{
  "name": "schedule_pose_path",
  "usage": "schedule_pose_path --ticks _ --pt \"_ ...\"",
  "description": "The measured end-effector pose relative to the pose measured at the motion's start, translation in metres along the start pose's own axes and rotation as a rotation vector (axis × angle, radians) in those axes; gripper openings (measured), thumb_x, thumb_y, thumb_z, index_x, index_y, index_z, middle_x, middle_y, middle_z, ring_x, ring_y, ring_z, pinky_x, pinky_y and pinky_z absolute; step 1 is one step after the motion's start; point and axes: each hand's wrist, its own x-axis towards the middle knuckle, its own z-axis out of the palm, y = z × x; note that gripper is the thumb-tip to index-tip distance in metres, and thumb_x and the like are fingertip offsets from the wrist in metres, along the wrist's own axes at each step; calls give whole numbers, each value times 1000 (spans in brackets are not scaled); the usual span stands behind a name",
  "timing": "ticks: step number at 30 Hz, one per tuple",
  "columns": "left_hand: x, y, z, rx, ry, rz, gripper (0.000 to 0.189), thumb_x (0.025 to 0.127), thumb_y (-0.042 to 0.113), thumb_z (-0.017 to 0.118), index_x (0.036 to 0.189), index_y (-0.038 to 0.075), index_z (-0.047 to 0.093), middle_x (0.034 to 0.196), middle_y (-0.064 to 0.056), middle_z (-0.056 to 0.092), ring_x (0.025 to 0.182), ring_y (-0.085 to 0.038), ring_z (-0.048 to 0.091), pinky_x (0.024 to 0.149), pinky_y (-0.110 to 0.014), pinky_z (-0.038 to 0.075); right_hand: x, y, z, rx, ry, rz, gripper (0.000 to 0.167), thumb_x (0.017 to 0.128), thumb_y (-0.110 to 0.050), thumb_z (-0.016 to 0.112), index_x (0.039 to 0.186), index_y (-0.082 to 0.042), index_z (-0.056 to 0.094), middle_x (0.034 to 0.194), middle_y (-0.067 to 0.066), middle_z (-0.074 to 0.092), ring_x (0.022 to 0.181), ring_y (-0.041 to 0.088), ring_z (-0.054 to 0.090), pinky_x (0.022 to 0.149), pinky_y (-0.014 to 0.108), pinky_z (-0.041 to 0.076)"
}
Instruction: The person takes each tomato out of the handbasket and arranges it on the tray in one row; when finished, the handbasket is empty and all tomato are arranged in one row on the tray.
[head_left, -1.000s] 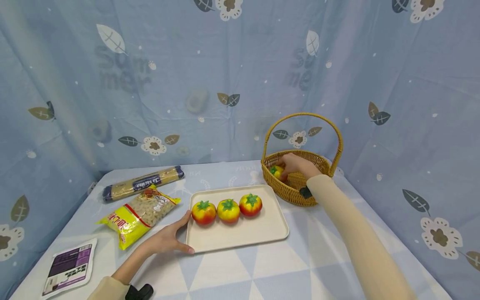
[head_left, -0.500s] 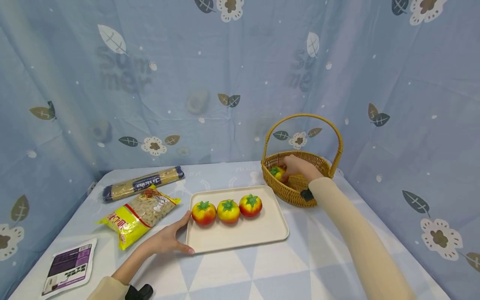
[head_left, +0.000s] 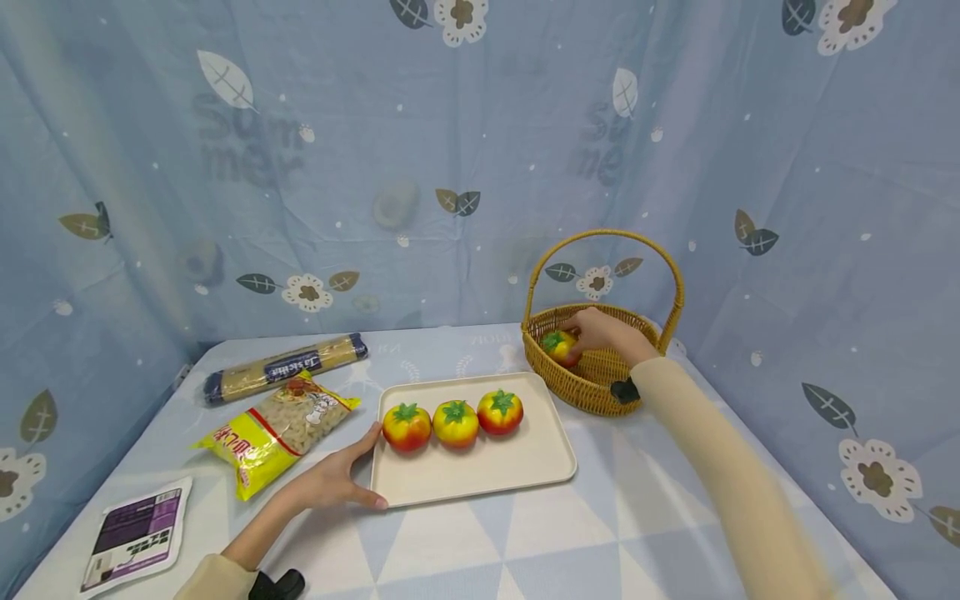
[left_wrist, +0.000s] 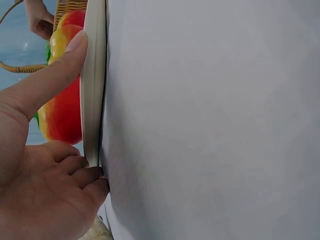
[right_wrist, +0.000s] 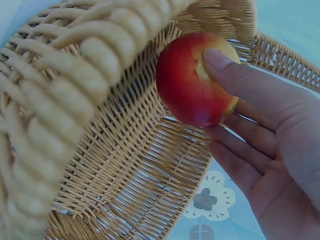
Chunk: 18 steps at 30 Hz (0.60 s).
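Three red-and-yellow tomatoes (head_left: 455, 423) with green leafy tops stand in a row on a cream rectangular tray (head_left: 510, 471). My left hand (head_left: 330, 482) rests against the tray's left edge, thumb near the front corner and index finger farther back. In the left wrist view the thumb (left_wrist: 65, 70) lies along the rim and the other fingers touch the edge. At the back right, my right hand (head_left: 603, 331) reaches into a wicker basket (head_left: 588, 392) and holds another tomato (head_left: 558, 348). The right wrist view shows the thumb on this tomato (right_wrist: 187, 85), with fingers behind it.
Left of the tray lie a yellow bag of snack pieces (head_left: 281, 429), a long pack of spaghetti (head_left: 288, 367) and a flat purple-and-white packet (head_left: 138, 537). The basket's tall handle (head_left: 603, 233) arches over its opening. A patterned curtain (head_left: 480, 125) stands behind the table.
The right hand has shifted slightly to the right in the basket, and more of its tomato shows. The left hand and the tray stay in place.
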Motion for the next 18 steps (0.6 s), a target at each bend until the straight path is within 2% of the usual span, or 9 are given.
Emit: schedule_pose_path --ticks 8,13,18 --pt "-1 0 0 2 -6 8 120 69 36 87 153 -1 9 157 -23 11 142 -45 11 112 -61 14 -15 1 -4 3 56 -47 60 83 -19 78 135 1 55 122 17 63 99 26 62 82 40 54" --pt "-2 1 -1 7 1 12 120 69 37 87 153 -1 10 157 -23 12 142 -45 11 111 -62 14 -24 -1 -7 21 108 -63 61 81 -21 80 134 -2 57 121 17 64 104 29 62 85 43 53" --pt "-2 0 -1 10 -4 14 120 69 37 86 153 -1 10 157 -22 12 142 -45 11 111 -62 14 -33 0 -7 30 156 -67 65 80 -28 81 134 -3 57 118 16 65 100 27 63 83 42 53"
